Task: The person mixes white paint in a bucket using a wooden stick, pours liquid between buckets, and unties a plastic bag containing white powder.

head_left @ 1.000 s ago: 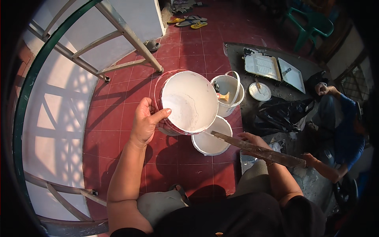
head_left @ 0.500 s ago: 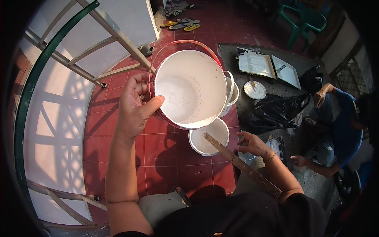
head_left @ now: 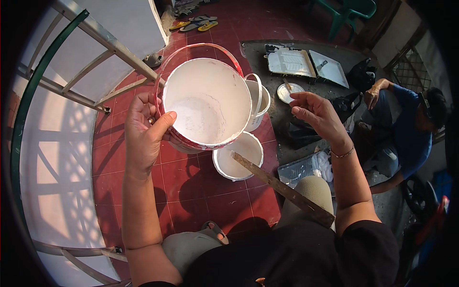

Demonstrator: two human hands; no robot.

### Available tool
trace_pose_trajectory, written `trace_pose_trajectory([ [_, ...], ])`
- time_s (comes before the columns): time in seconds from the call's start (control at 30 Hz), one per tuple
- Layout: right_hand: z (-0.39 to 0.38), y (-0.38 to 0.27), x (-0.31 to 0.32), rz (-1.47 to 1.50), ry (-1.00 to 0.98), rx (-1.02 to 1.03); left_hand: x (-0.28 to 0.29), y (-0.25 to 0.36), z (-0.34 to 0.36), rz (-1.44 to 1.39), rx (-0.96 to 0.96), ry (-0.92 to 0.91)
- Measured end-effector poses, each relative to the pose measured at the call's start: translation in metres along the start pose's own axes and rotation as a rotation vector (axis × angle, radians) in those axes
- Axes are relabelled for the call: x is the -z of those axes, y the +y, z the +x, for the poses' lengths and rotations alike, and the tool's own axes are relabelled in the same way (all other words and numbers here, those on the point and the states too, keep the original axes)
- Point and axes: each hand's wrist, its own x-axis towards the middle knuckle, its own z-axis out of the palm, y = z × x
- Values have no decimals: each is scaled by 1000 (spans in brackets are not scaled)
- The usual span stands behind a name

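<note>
My left hand (head_left: pixel 146 126) grips the rim of a paint bucket (head_left: pixel 224 115), thumb inside and fingers around its outer wall. This bucket is red outside, with dried white paint coating the inside and a red handle standing up at its far side. My right hand (head_left: pixel 318 115) is raised to the right of it, thumb and fingers apart with nothing seen between them. Below the held bucket stands a white bucket (head_left: pixel 253 167). A long flat wooden stick (head_left: pixel 282 187) slants from it across my right thigh. Another white bucket (head_left: pixel 263 104) shows partly behind the held one.
Paint trays (head_left: pixel 289 62) and a round paint lid (head_left: pixel 288 92) lie on the grey floor. A blue-shirted person (head_left: pixel 412 138) sits at right. A grey tray (head_left: pixel 300 171) rests by my knee. Metal frames (head_left: pixel 114 48) lean at left; sandals (head_left: pixel 198 24) and a green chair (head_left: pixel 346 16) are farther off.
My right hand has risen and moved forward, up beside the bucket. The held bucket shifts slightly left in view as the whole view turns. The seated person's head has come into sight.
</note>
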Motion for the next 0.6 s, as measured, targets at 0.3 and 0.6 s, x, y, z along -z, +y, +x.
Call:
trace_pose_trajectory([
  [0.3, -79, 77, -19, -634, -446, -146, 65, -37, -9, -193, 127, 175],
  [0.6, -108, 63, -85, -319, -309, -40, 148, -164, -33, -74, 185, 217],
])
